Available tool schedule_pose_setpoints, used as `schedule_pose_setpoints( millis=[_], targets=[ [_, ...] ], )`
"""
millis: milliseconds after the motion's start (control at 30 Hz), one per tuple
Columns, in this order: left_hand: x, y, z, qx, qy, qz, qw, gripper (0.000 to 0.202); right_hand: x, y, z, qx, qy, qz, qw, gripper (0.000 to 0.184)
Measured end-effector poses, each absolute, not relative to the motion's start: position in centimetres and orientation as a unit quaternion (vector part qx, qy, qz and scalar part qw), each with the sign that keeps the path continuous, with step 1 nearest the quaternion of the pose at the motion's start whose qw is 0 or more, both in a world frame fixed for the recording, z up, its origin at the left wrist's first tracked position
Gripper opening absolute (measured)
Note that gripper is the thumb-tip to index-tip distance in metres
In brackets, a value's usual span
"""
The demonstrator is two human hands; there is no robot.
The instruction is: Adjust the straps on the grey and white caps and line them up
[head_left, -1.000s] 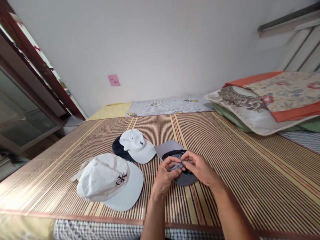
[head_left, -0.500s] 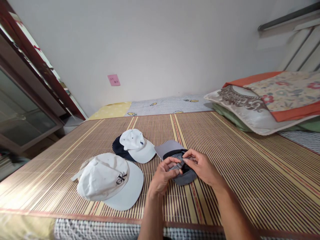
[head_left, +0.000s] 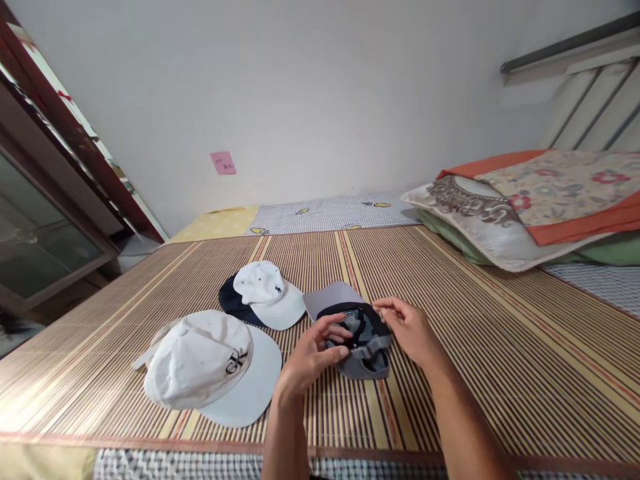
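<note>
Both of our hands have separated since the earlier frame: their fingertips met over the strap of the gray cap, and they now stand at opposite sides of it. Our view has also shifted slightly.

Gray cap (landmark): it rests on the striped mat with its opening facing up. Its brim points away from us and to the left; its strap spans the near right portion of the opening.

Left hand: positioned over the left side of the gray cap, with thumb and fingers spread wide. We cannot tell whether its fingertips touch the fabric.

Right hand: positioned at the right edge of the gray cap, with fingers loosely bent and slightly parted. Contact with that edge cannot be confirmed.

Adjacent items: left of the gray cap and nearer to us, we see the large white cap with black lettering, its brim pointing right. Left of the gray cap's brim and just beside it lies the small white cap, overlapping a dark cap that is mostly hidden. Beyond and right of the gray cap, we see the patterned pillow.
</note>
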State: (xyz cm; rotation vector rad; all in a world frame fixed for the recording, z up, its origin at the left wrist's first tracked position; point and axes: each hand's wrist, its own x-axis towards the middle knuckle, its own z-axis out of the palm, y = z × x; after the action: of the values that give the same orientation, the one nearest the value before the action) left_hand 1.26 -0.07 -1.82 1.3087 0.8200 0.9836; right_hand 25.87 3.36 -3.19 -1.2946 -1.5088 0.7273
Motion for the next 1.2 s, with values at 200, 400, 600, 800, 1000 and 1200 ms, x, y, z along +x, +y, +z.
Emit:
schedule_pose_setpoints(
  millis=[200,400,600,800,1000,1200],
  targets=[
    [0.1,-0.3,-2.4,0.660,0.477,0.409,0.411,0.055,27.6,3.9,-5.2,-0.539,-0.635,0.260,0.489,0.032],
    [0.5,0.5,-3.5,0.718,0.478,0.396,0.314,0.053,28.3,4.1,-6.8,-0.502,-0.687,0.283,0.442,0.046],
    [0.7,1.1,-3.9,0.717,0.477,0.402,0.310,0.031,29.2,3.8,-8.2,-0.505,-0.691,0.380,0.350,0.039],
    [0.2,1.2,-4.1,0.676,0.502,0.440,0.313,0.023,29.5,3.2,-7.8,-0.493,-0.696,0.398,0.337,0.037],
    [0.3,1.0,-3.1,0.636,0.508,0.475,0.336,0.016,28.1,3.2,-6.7,-0.454,-0.673,0.423,0.402,0.037],
    [-0.9,0.3,-1.5,0.569,0.452,0.534,0.433,0.021,28.2,2.3,-3.4,-0.398,-0.640,0.478,0.451,0.041]
  ],
)
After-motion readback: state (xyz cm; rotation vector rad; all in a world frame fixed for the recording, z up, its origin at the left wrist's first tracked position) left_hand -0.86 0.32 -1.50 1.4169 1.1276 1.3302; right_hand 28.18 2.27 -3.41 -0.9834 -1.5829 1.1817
